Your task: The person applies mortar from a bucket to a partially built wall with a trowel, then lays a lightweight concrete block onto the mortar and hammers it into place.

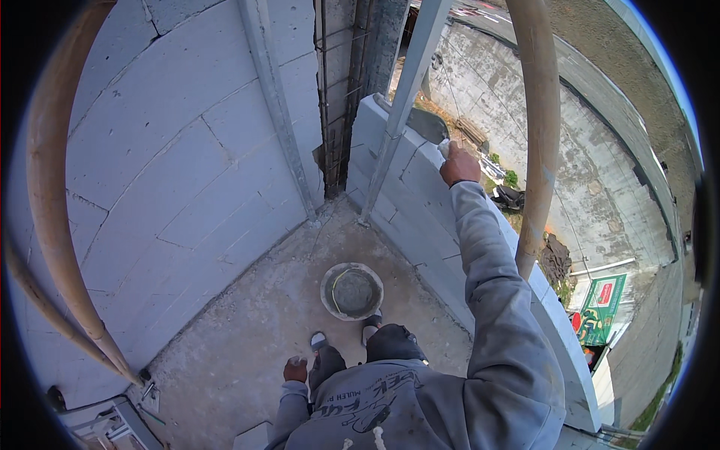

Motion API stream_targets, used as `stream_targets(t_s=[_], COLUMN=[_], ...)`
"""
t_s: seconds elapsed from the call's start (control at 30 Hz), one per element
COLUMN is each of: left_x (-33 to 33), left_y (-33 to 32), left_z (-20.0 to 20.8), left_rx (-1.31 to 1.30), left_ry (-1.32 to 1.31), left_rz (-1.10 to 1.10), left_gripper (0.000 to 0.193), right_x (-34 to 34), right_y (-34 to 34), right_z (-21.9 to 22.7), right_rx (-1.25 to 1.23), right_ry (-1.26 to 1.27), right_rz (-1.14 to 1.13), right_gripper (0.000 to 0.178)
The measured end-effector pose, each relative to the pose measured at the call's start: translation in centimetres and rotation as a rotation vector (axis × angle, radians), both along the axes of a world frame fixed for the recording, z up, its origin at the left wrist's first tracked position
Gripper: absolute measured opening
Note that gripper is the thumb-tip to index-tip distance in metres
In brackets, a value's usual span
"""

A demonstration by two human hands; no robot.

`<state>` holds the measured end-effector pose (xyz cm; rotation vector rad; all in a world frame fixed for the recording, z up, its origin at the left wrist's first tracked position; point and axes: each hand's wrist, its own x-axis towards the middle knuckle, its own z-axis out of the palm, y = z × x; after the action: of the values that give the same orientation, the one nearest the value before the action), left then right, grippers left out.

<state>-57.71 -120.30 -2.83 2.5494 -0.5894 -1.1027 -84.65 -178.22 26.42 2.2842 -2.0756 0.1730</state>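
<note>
Right arm [495, 277], long-sleeved in grey, reaching far forward and to the right; right hand [460, 164] clenched in a grip. Left arm [291, 409], likewise sleeved, held low; left hand [295, 369] small in view, its closure indistinct.

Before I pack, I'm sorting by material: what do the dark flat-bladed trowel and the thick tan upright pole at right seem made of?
Trowel: probably metal; flat blade, smooth-looking, dull dark grey. Pole: likely bamboo or wood; smooth tan finish, slightly uneven round shaft.

I see a pale blk wall [180, 172] along L edge of conc. floor [247, 337]; outside R, daylit, stained grey surface [600, 187].
</note>
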Motion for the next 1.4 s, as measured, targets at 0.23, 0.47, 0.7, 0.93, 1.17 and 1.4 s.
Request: stream_targets(t_s=[0.23,0.47,0.7,0.93,1.17,1.4], left_x=[14.0,17.1,12.3,17.2,16.0,14.5], left_y=[-5.7,-3.9,-4.6,-7.3,-10.0,-11.0], left_z=[1.8,1.9,4.0,2.9,3.2,2.3], left_rx=[-0.203,-0.096,0.024,-0.016,-0.005,-0.039], left_ry=[-0.084,-0.166,-0.068,0.013,0.005,0.046], left_rz=[0.051,-0.284,-0.427,-0.299,-0.358,-0.380], left_gripper=[0.035,0.034,0.040,0.042,0.042,0.043], right_x=[-7.5,-10.1,-9.7,-10.4,-9.8,-6.4], right_y=[10.1,15.3,17.5,16.6,16.0,11.1], right_z=[-2.0,-2.3,-4.4,-4.6,-4.0,-1.0], right_rx=[-0.125,-0.200,-0.210,-0.258,-0.232,-0.112], right_ry=[0.014,-0.059,-0.101,-0.099,-0.061,-0.037], right_rz=[-0.181,-0.344,-0.464,-0.493,-0.467,-0.283], right_gripper=[0.031,0.033,0.034,0.038,0.028,0.026])
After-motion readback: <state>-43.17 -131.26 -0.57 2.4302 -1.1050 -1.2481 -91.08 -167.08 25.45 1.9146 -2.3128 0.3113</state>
